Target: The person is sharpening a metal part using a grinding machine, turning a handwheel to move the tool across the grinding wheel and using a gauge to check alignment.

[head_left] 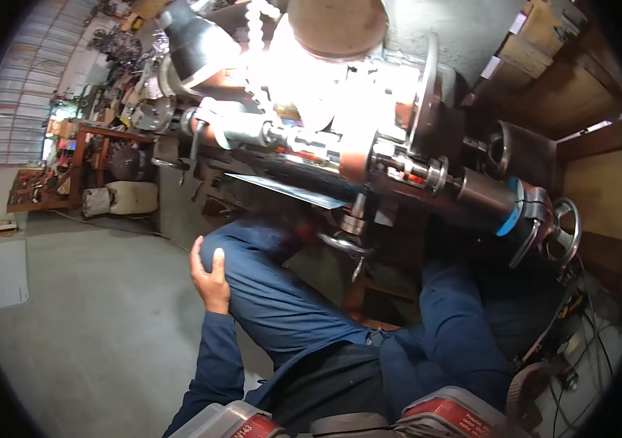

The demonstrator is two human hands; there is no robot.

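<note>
My left hand (pixel 211 281) rests on the side of my raised left knee (pixel 242 252), thumb and fingers apart, holding nothing. My right hand is out of the picture. Above my legs stands a small metal lathe (pixel 490 197), with a spindle, steel handwheels (pixel 566 230) and a blue band (pixel 507 223) at its right end. A bright flat metal strip (pixel 285 190) lies along its front. A dark lamp shade (pixel 198 40) hangs at the upper left, and glare hides much of the lathe's middle.
A wooden shelf (pixel 41 190) with cluttered parts stands at the left, beside jugs (pixel 132 197). Wooden panels (pixel 592 190) line the right, with cables (pixel 596 336) below. The grey floor (pixel 99 306) spreads at my left. Respirator cartridges (pixel 442 405) show at the bottom edge.
</note>
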